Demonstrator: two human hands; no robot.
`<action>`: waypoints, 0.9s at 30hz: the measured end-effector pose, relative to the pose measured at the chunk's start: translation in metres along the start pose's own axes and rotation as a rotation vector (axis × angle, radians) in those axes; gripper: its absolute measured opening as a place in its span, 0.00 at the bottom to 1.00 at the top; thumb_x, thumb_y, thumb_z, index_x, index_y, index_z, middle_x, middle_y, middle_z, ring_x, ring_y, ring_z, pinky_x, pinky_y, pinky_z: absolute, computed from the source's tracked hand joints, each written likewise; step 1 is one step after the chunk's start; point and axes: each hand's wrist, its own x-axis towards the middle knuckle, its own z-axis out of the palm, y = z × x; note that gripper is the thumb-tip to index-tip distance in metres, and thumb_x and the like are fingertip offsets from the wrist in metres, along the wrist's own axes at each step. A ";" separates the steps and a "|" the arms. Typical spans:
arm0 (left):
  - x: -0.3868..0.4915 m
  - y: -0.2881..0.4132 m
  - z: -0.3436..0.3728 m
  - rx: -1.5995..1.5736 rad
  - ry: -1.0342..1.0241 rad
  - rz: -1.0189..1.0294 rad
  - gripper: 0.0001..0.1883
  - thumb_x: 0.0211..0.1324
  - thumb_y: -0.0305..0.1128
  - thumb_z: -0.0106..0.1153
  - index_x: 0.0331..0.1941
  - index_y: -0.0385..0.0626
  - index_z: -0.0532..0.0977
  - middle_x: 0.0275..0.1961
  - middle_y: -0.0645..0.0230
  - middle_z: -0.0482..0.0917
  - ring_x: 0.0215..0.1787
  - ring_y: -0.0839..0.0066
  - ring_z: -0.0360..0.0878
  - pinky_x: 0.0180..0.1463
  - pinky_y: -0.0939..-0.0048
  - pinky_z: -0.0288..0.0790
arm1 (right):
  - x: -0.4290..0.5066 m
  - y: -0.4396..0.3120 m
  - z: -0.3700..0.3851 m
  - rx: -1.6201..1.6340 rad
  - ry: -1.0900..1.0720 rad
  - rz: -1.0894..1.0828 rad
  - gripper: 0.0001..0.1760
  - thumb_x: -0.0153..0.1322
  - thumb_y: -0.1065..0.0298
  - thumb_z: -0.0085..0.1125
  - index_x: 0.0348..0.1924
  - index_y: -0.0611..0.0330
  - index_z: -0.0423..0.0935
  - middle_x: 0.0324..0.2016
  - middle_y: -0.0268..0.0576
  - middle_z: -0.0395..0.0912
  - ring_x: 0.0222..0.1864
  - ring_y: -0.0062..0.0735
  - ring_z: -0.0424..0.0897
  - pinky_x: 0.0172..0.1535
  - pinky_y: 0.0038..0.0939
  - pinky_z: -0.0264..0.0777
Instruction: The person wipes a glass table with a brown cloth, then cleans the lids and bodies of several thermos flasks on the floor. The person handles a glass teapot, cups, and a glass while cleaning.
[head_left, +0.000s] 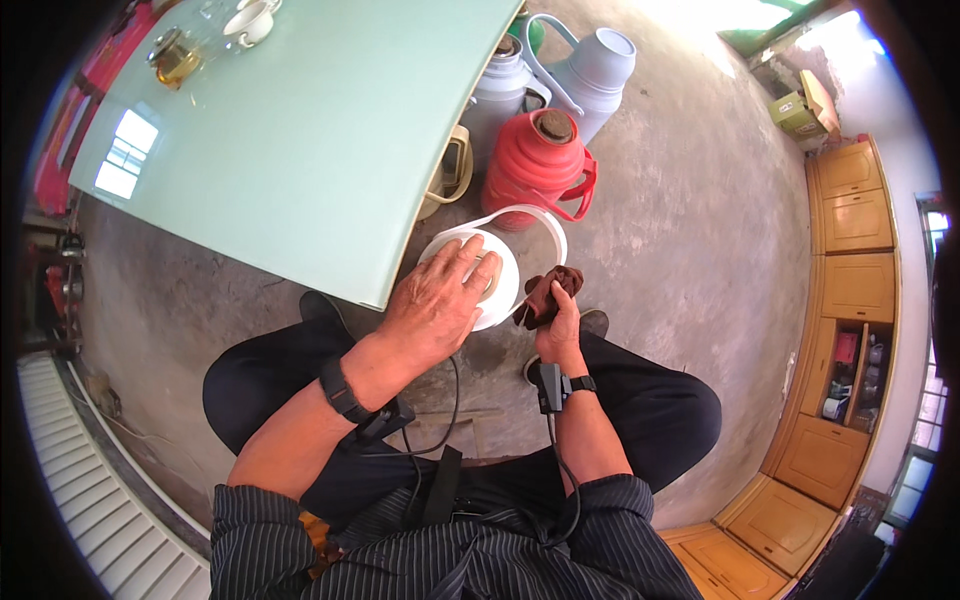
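A white thermos flask (507, 289) with a looped white handle stands on the floor between my feet, close to the table corner. My left hand (442, 292) rests over its top, fingers spread on the rim around the neck opening. In my right hand (561, 322) a crumpled brown cloth (551, 296) is gripped, beside the flask's handle. Just beyond stands a red thermos (529, 165) with a cork stopper (556, 126). How firmly my left fingers grip the white flask cannot be told.
A glass-topped table (300, 150) spreads at left, bearing a glass teapot (174, 60) and white cups (250, 26). Under its edge stand a beige jug (450, 176), a grey thermos (499, 94) and a pale blue thermos (592, 79). Wooden cabinets (859, 292) line the right; a white radiator (97, 480) is at lower left.
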 end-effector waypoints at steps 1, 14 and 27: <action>-0.001 0.000 0.001 -0.007 -0.014 -0.012 0.41 0.54 0.28 0.75 0.73 0.44 0.68 0.76 0.52 0.68 0.77 0.49 0.71 0.74 0.49 0.74 | -0.001 -0.001 0.000 -0.004 -0.022 -0.001 0.20 0.79 0.63 0.66 0.61 0.58 0.77 0.52 0.41 0.86 0.52 0.37 0.86 0.57 0.39 0.81; 0.002 -0.005 0.014 0.072 0.060 0.053 0.26 0.59 0.24 0.64 0.62 0.41 0.73 0.67 0.56 0.73 0.62 0.56 0.79 0.60 0.55 0.83 | -0.016 -0.013 0.002 -0.138 0.062 -0.140 0.27 0.75 0.64 0.68 0.67 0.53 0.77 0.55 0.37 0.81 0.56 0.34 0.81 0.58 0.38 0.78; -0.010 0.009 0.000 -0.122 0.126 -0.015 0.38 0.58 0.32 0.72 0.72 0.39 0.68 0.77 0.48 0.69 0.80 0.46 0.67 0.80 0.48 0.67 | -0.103 -0.064 0.042 -0.982 -0.160 -0.927 0.20 0.71 0.80 0.70 0.55 0.65 0.77 0.48 0.38 0.77 0.52 0.26 0.81 0.61 0.32 0.76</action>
